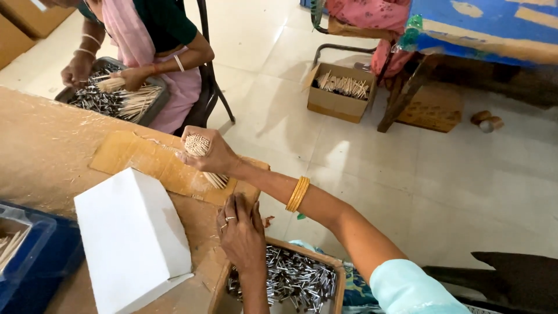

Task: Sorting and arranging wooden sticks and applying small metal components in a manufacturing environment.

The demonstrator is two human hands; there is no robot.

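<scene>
Right hand grips stick bundle; left hand beside white box.

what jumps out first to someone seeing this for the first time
The right hand grips a tight bundle of thin sticks, stood on end on a cardboard sheet at the table's middle. Just below, the left hand rests at the edge of a wooden tray of small silvery metal pieces. At top left another person sorts similar sticks over a grey tray.

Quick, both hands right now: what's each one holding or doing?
Left hand: flat, palm down on the table edge by the wooden tray, holding nothing.
Right hand: closed around a bundle of thin sticks, stood on the cardboard sheet.
</scene>
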